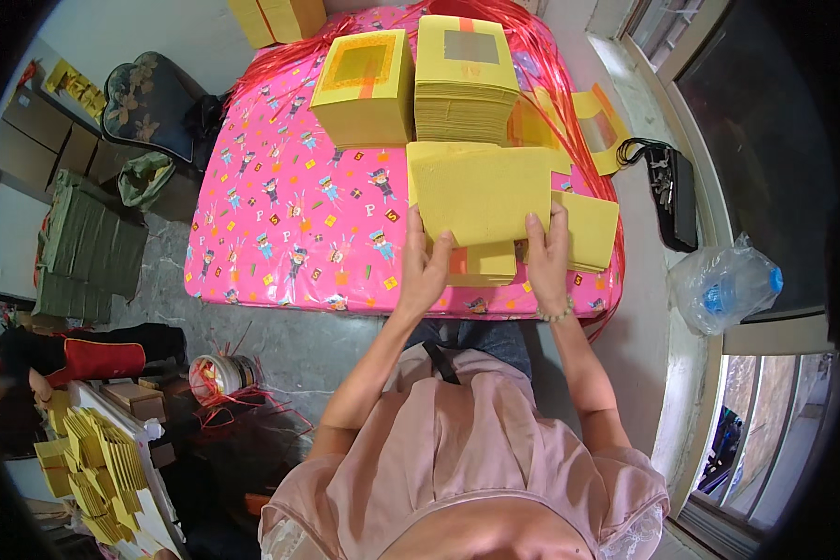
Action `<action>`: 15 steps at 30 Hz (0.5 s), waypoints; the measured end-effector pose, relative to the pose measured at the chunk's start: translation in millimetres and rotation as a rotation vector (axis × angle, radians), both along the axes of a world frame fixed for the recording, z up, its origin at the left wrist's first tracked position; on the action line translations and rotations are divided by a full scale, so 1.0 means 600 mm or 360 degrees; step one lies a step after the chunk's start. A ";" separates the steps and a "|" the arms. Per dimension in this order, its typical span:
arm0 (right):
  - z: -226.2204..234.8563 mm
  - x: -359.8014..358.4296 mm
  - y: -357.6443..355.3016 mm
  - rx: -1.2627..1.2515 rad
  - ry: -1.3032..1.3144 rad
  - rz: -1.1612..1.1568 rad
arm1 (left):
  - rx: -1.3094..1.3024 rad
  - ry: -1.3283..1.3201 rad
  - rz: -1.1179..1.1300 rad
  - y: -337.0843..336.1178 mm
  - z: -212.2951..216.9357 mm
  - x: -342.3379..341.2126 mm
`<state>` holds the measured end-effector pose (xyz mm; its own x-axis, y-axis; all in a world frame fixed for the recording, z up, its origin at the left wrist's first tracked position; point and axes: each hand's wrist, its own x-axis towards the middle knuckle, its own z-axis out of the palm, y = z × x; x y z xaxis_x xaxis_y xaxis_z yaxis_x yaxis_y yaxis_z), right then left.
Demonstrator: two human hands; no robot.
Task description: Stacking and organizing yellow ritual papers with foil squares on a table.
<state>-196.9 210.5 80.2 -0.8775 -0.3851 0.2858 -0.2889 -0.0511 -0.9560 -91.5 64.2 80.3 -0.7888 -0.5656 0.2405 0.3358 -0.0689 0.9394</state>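
Yellow paper sheets (481, 196) held up betw. hands: L hand (427, 266) pinching L edge, R hand (549, 257) pinching R edge, thumbs on near face. Below, betw. hands: short yellow stack (485, 271). Beyond hands: two tall yellow paper stacks (467, 117) on pink printed table cover (280, 201). Containers: well R of R hand, clear plastic bag (747, 310) w/ blue-capped bottle (721, 293) inside. Well L of L hand, white bucket (246, 373) w/ red strips (208, 376); farther L, green bag (138, 191), contents unclear.
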 end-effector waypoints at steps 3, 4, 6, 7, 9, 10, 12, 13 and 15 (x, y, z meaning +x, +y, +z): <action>-0.003 0.033 0.003 -0.0089 0.0029 -0.0218 | -0.0097 0.0006 0.0083 0.028 0.003 0.009; 0.000 0.038 0.004 -0.0087 0.0034 -0.0232 | -0.0095 0.0010 0.0069 0.033 0.006 0.010; 0.006 0.044 0.013 -0.0218 -0.0103 -0.0263 | -0.0058 -0.0072 0.0012 0.043 0.012 0.008; 0.005 0.040 0.022 -0.0207 -0.0109 -0.0292 | -0.0048 -0.0081 -0.0017 0.044 0.010 0.007; 0.003 0.016 0.038 -0.0075 0.0007 -0.0182 | -0.0048 -0.0163 -0.0050 0.035 0.006 -0.007; 0.003 0.003 0.050 -0.0057 -0.0009 -0.0225 | -0.0034 -0.0180 -0.0093 0.032 0.004 -0.019; 0.003 -0.022 0.076 -0.0014 0.0057 -0.0260 | -0.0512 -0.0132 -0.0072 0.029 0.002 -0.049; -0.001 -0.034 0.090 -0.0004 0.0044 -0.0281 | -0.0505 -0.0142 -0.0096 0.030 -0.002 -0.070; -0.008 -0.056 0.118 0.0043 0.0069 -0.0413 | -0.0631 -0.0139 -0.0230 0.035 -0.009 -0.107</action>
